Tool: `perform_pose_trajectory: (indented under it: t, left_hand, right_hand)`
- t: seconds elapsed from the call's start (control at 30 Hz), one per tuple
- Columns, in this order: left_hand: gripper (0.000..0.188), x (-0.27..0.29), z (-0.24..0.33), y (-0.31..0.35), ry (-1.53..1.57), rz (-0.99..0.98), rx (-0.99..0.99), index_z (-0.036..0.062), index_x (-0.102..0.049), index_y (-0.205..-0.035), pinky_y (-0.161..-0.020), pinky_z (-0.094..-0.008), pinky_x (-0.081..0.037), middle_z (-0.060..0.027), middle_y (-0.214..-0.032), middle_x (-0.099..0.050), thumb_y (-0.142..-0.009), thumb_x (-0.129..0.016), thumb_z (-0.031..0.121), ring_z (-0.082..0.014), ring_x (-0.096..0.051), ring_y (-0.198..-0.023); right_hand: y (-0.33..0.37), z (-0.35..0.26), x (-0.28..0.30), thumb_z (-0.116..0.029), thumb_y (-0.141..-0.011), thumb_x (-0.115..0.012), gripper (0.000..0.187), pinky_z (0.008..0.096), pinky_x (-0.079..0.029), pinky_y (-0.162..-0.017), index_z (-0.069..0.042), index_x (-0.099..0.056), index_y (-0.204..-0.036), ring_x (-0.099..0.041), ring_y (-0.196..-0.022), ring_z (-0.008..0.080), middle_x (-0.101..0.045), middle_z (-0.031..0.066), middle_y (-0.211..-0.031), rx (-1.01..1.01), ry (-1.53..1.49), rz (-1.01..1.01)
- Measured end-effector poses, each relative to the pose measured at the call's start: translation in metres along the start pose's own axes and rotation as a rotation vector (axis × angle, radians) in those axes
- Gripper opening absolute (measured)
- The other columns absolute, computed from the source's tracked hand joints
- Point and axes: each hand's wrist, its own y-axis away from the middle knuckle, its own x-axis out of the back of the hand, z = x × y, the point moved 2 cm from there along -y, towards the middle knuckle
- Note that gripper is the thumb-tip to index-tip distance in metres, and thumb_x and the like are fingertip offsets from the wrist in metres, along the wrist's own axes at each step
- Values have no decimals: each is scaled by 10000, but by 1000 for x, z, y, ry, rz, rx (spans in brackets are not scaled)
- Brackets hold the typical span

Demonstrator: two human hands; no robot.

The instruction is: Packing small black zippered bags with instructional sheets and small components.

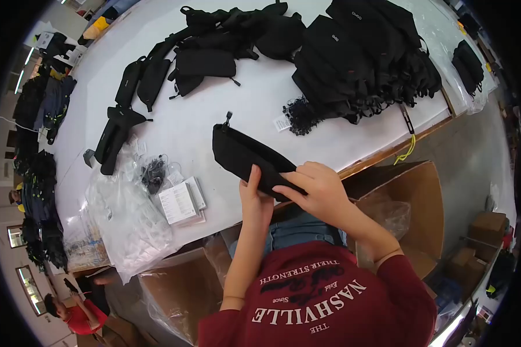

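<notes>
I hold a flat black zippered pouch [243,151] above the near edge of the white table [260,98]. My left hand [256,199] grips its lower edge from beneath, thumb up against the fabric. My right hand [315,186] lies over the pouch's right end, fingers curled on it. The zipper pull [227,118] sticks up at the far left end of the pouch.
Several black pouches [202,61] lie across the far table, with a big heap of black bags [359,58] at right. Clear plastic bags [124,214] and small booklets [179,202] sit at left. Open cardboard boxes [411,202] stand below the table edge. Another person [75,315] is at the lower left.
</notes>
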Motion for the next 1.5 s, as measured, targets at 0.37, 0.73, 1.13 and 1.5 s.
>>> perform_pose_trajectory:
  t: [0.37,0.73,1.13,1.5]
  left_hand:
    - [452,3,26,0,-27,230,-190,21,-488,-1244,-958,-347,-458,-84,-1182,-576,-856,-683,147,-206,-565,-1073]
    - [403,-9,21,16,-187,-56,48,-21,-552,-1166,-818,-315,-530,-108,-1043,-647,-819,-690,130,-200,-643,-908]
    - [342,-11,12,14,-102,31,-4,-17,-557,-1138,-805,-300,-533,-110,-1015,-648,-850,-653,141,-194,-646,-905]
    - [287,-4,18,11,-221,41,-26,4,-577,-1088,-740,-285,-539,-73,-957,-652,-838,-677,104,-153,-642,-819]
  right_hand:
    - [26,3,-16,63,-856,-555,400,208,-395,-722,-56,-506,-1235,-488,-821,79,-505,7,-908,-527,-997,357]
    - [-4,8,8,-180,-882,-600,421,294,-414,-895,-75,-552,-1287,-575,-999,157,-634,74,-1074,-376,-849,16]
    - [6,-10,3,6,-783,-659,575,244,-498,-655,-108,-467,-1313,-591,-764,140,-579,75,-984,-431,-775,-45]
    - [-3,-17,15,-103,-728,-712,120,284,-439,-573,-95,-628,-813,-530,-728,176,-502,21,-862,-190,-57,-63]
